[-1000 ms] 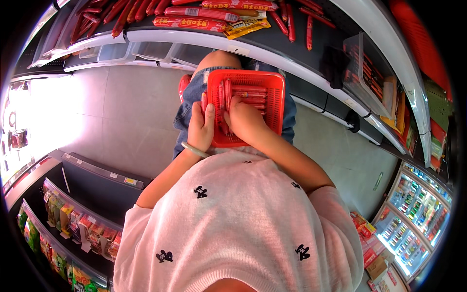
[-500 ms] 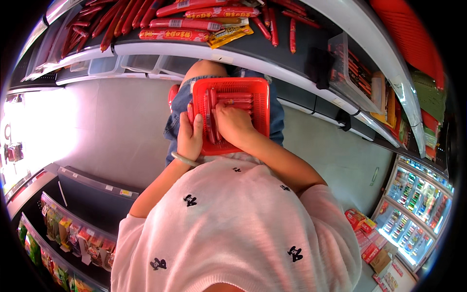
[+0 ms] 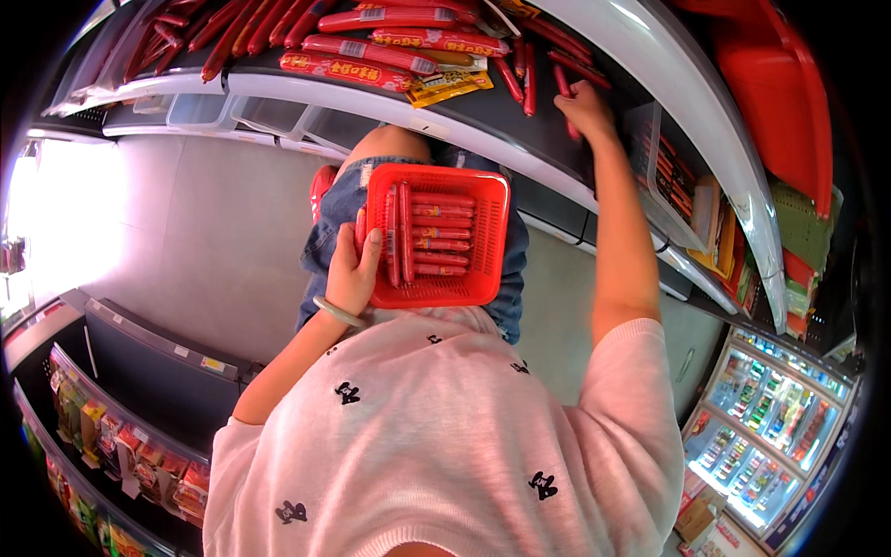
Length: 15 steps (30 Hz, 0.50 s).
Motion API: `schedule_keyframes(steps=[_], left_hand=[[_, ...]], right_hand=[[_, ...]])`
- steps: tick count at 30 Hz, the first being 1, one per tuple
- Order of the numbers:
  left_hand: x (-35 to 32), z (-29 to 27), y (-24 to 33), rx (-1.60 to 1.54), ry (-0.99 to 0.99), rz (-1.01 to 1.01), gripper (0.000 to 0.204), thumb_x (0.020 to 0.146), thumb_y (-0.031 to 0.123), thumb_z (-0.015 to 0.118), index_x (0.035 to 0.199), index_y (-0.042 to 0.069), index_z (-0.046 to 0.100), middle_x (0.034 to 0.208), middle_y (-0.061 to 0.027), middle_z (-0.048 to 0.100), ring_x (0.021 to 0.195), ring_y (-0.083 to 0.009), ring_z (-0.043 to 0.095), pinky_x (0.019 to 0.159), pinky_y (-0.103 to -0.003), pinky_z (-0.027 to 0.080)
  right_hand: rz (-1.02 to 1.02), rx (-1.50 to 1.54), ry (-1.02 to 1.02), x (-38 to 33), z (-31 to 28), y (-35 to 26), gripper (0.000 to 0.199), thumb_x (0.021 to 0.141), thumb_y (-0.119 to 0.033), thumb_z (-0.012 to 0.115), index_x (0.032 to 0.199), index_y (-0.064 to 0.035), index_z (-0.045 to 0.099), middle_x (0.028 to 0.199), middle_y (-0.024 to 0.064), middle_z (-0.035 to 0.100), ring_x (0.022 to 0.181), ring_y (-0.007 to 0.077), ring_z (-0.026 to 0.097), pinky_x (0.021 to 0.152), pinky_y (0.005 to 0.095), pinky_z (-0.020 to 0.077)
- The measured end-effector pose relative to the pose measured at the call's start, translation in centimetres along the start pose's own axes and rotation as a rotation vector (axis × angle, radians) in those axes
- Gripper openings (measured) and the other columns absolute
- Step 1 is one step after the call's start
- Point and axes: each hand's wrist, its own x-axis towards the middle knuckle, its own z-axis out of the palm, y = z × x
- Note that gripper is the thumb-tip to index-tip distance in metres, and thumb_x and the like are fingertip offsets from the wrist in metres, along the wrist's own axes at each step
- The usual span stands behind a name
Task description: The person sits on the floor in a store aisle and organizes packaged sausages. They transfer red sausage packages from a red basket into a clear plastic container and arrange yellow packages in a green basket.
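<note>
The left hand point(image 3: 351, 274) gripped the red basket point(image 3: 436, 237) of red sausage sticks point(image 3: 436, 232) by its left rim — held against the lap. The right hand point(image 3: 583, 104) reached up to the shelf point(image 3: 483, 111), fingers closed around a loose red stick point(image 3: 562, 82) there.

Head-worn fisheye, close, looking down

The person wears a pale pink knitted top point(image 3: 445, 418) with short sleeves, its fabric finely ribbed and scattered with small black motifs, each shaped like a little bow or animal. The sleeve hems end above the elbows, leaving both forearms bare. A thin, pale bangle point(image 3: 338, 312) circles the wrist of the left hand point(image 3: 353, 271). Below the top, blue denim shorts point(image 3: 345, 209) show, faded and frayed at the hem.
</note>
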Motion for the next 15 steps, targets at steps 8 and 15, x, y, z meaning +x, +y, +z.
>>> schedule_keyframes(steps=[8,15], left_hand=[[0.3,-0.2,0.4,0.075,-0.030,-0.036,0.034,0.100,0.034,0.054,0.103,0.001,0.052,0.082,-0.0091,0.058,0.078,-0.0144,0.053,0.074,-0.031,0.047],[0.5,-0.3,0.0,0.070,-0.044,-0.063,0.034,0.099,0.034,0.055,0.103,0.001,0.052,0.083,-0.0084,0.057,0.078,-0.0150,0.053,0.074,-0.031,0.047]], right_hand=[[-0.562,-0.016,0.430,8.1,-2.4,-1.4,0.047,0.079,-0.022,0.064,0.120,0.0005,0.058,0.111,0.0232,0.064,0.106,0.0412,0.059,0.093,0.0450,0.0465],[-0.538,-0.384,0.432,6.9,-2.0,-3.1,0.044,0.073,-0.021,0.070,0.112,-0.0016,0.062,0.114,0.0199,0.064,0.108,0.0376,0.060,0.094,0.0440,0.0464]])
